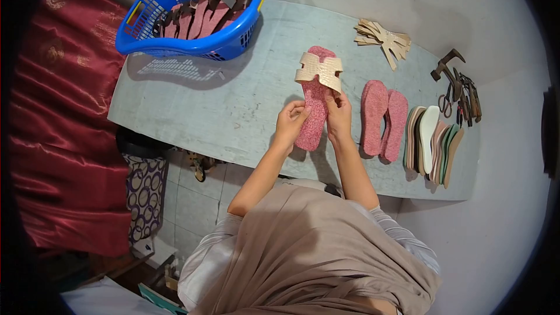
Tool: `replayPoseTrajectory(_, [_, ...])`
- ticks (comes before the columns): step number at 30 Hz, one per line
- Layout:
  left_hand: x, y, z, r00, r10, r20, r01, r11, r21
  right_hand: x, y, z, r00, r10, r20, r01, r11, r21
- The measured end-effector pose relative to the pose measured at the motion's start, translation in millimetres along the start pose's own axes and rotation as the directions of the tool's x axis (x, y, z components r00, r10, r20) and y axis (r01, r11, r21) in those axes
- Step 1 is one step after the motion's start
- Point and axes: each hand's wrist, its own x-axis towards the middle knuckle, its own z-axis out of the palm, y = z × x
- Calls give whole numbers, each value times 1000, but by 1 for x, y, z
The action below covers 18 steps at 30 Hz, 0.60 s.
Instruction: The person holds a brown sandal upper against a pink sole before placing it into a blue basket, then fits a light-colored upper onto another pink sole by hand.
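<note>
Between my two hands is a pink sandal (315, 105) with a cream, crocodile-textured strap (319, 70) across its toe end. My left hand (291, 123) pinches the left edge of the sole around its middle. On the opposite edge, just below the strap, my right hand (338, 114) grips the sole with the thumb on top. Right of my right hand lie pink soles (373, 118) in stacks, without straps. Farther up the table is a pile of cream strap pieces (382, 41). My palms and some fingertips are hidden behind the sandal.
A blue basket (192, 52) holding several strapped pink sandals stands at the table's back left. At the right are a row of coloured insoles (430, 140), a hammer (448, 64), scissors (445, 102) and other hand tools (469, 99). A red curtain (70, 140) hangs left.
</note>
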Motion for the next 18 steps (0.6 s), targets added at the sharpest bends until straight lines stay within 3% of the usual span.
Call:
replayPoseTrajectory(1, [4,2,-11,998,-47,37,47,999,13,0,-1,12,1000,1,23,-1,1000,-7])
replayPoseTrajectory(4, [14,27,-31,998,52,-31,-52,999,-4,-2,1,50,999,21,45,-21,1000,-13])
replayPoseTrajectory(7, [26,54,-52,991,121,-52,-119,992,36,0,17,69,990,109,94,-94,985,-148])
replayPoseTrajectory(13, [40,94,-76,986,108,123,-122,986,115,14,25,119,998,46,40,-43,995,-87])
replayPoseTrajectory(18, [51,127,-94,967,204,150,-229,958,173,34,23,158,1000,12,29,-13,1000,16])
